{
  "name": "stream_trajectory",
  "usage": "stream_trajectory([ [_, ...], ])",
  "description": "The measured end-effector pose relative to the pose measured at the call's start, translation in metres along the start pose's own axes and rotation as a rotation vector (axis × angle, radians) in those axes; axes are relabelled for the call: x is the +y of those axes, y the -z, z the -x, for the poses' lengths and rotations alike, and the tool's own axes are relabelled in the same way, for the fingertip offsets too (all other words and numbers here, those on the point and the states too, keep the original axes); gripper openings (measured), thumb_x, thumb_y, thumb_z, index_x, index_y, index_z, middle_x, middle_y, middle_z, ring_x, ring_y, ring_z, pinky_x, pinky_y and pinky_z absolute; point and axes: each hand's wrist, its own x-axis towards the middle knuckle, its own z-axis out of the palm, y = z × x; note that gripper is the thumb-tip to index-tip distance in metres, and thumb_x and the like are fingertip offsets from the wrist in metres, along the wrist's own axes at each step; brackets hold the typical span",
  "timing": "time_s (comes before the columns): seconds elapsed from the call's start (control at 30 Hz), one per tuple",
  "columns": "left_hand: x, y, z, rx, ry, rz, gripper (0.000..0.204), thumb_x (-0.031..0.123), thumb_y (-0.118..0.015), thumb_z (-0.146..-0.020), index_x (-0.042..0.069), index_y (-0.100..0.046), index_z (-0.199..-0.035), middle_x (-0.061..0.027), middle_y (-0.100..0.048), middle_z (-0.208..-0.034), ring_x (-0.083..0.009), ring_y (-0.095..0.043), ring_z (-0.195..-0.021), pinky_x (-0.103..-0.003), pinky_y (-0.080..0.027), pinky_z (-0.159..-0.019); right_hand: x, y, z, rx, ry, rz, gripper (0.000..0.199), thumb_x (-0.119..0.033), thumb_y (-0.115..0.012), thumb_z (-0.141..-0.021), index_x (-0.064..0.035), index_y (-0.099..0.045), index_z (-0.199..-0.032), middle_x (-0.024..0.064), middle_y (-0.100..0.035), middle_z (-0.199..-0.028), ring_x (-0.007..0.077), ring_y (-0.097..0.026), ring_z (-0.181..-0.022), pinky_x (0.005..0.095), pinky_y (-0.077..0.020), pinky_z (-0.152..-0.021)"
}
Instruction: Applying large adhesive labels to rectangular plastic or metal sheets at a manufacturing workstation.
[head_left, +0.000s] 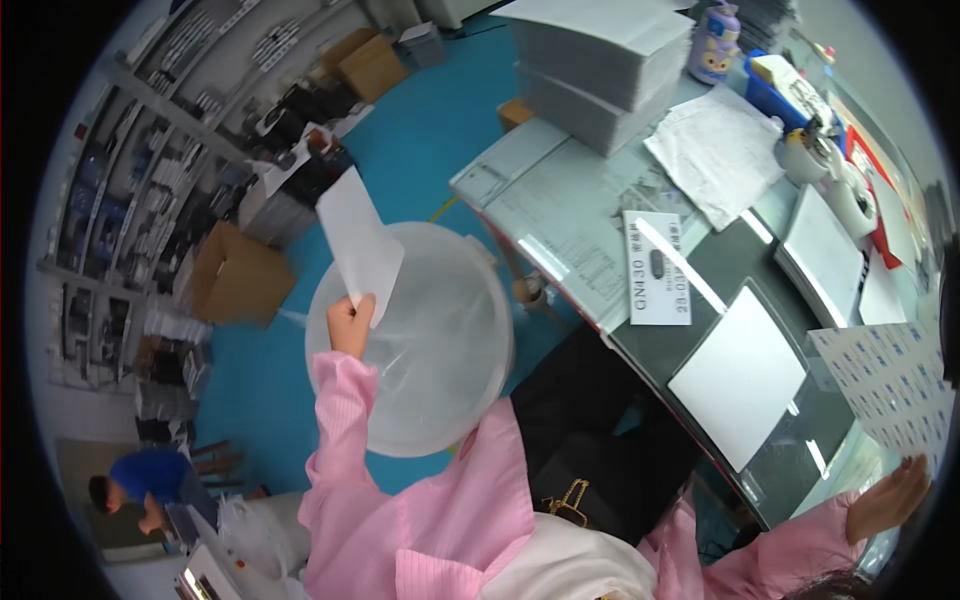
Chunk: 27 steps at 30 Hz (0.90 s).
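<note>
Head view: work unfinished, we judge. Left grip [350, 326] pinches bent white sheet [358, 238], not yet released; round translucent bin [445, 330] below grip. Right grip [888, 498] at lower edge of blue-patterned whitish sheet [893, 385]; whether pinching, we cannot tell. White rectangular panel [740, 378] untouched on glass-topped surface [565, 218], between grips.

White paper [360, 230], whitish sheet [885, 380] with rows of blue marks, pink striped shirt [450, 510], turquoise floor [410, 150], milky-white bin [503, 335], brown box [235, 275]
</note>
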Motion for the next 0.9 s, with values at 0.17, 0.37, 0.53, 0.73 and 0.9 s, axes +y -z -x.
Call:
stream_trajectory([
  [0.17, 0.115, -0.044, 0.009, 0.045, -0.22, 0.126, 0.022, 0.012, -0.067, -0.083, -0.004, -0.063, -0.069, -0.0031, -0.059, -0.057, -0.0114, -0.052, -0.053, -0.033, -0.04, -0.051, -0.011, 0.008, 0.004, 0.025, -0.113, -0.162, 0.032, -0.005, -0.059, -0.097, -0.0051, -0.058, -0.129, 0.0143, -0.06, -0.111, 0.0203, -0.064, -0.103, 0.0352, -0.0545, -0.083],
  [0.37, 0.178, -0.109, -0.037, -0.208, -0.887, -0.66, 0.012, 0.013, -0.061, -0.071, 0.004, -0.063, -0.063, -0.0153, -0.063, -0.069, -0.0363, -0.062, -0.067, -0.049, -0.047, -0.063, 0.002, 0.019, 0.023, 0.269, -0.92, -1.192, 0.021, -0.017, -0.061, -0.1, -0.0041, -0.062, -0.116, 0.0067, -0.059, -0.111, 0.0133, -0.054, -0.109, 0.0251, -0.0432, -0.096],
  [0.53, 0.206, -0.149, -0.048, -0.542, -0.71, -0.958, 0.019, 0.023, -0.061, -0.07, 0.006, -0.069, -0.071, -0.0153, -0.069, -0.075, -0.034, -0.067, -0.08, -0.048, -0.05, -0.069, 0.004, 0.028, 0.039, 0.235, -0.934, -1.113, 0.019, -0.02, -0.061, -0.1, -0.0057, -0.062, -0.113, 0.0073, -0.061, -0.113, 0.0146, -0.055, -0.11, 0.0266, -0.0424, -0.098],
  [0.73, 0.228, -0.156, -0.033, -0.633, -0.706, -0.613, 0.046, 0.044, -0.075, -0.079, 0.008, -0.065, -0.105, -0.0121, -0.059, -0.128, -0.0301, -0.055, -0.117, -0.042, -0.043, -0.098, -0.013, 0.041, 0.036, 0.163, -0.897, -1.054, 0.016, -0.019, -0.06, -0.1, -0.0046, -0.062, -0.107, 0.0107, -0.065, -0.114, 0.0164, -0.058, -0.107, 0.0307, -0.0429, -0.099],
  [0.9, 0.207, -0.181, -0.019, -0.582, -0.904, -0.449, 0.062, 0.037, -0.076, -0.078, 0.007, -0.058, -0.129, -0.013, -0.052, -0.141, -0.0326, -0.046, -0.132, -0.043, -0.033, -0.113, -0.05, 0.041, 0.022, 0.172, -0.729, -1.104, 0.011, -0.002, -0.058, -0.097, -0.0002, -0.061, -0.108, 0.0099, -0.06, -0.119, 0.0166, -0.056, -0.107, 0.0302, -0.0427, -0.095],
])
